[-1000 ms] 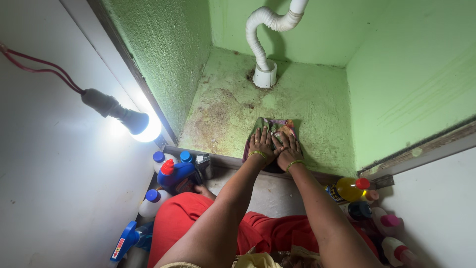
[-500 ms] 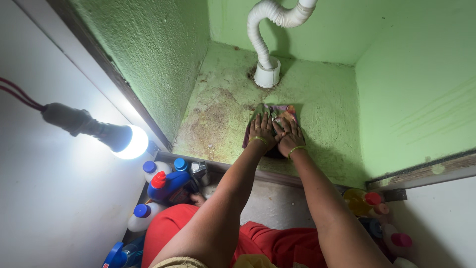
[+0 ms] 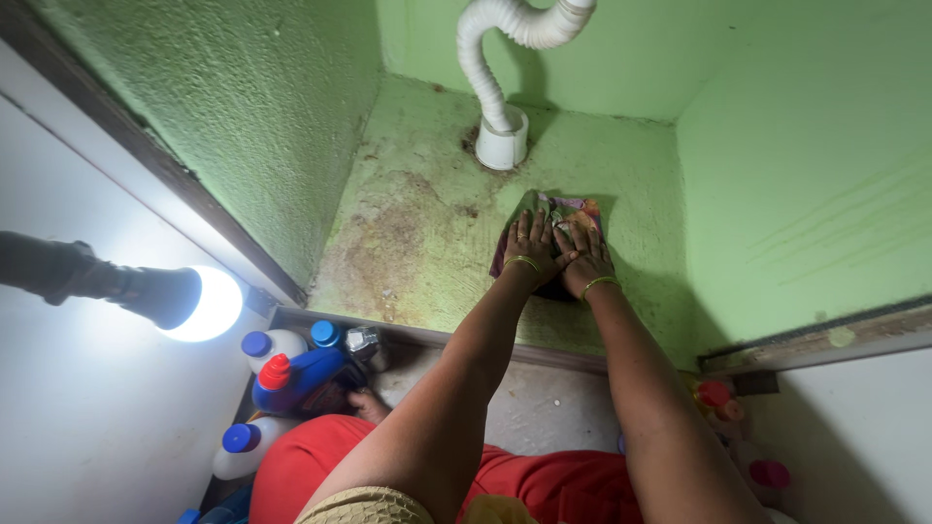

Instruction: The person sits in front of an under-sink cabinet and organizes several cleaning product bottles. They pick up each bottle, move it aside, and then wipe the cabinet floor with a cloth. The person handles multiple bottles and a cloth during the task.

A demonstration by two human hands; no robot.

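The green cabinet floor (image 3: 427,243) is stained brown toward its left side. A patterned cloth (image 3: 568,209) lies folded near the floor's middle, between the front edge and the white drain pipe (image 3: 490,87) at the back; its long axis is judged to run front to back. The left hand (image 3: 529,247) and right hand (image 3: 585,260) are pressed flat on it, fingers slightly spread. Risks judged: the pipe fitting could be struck by a forward push, or the cloth could bunch on the rough surface.
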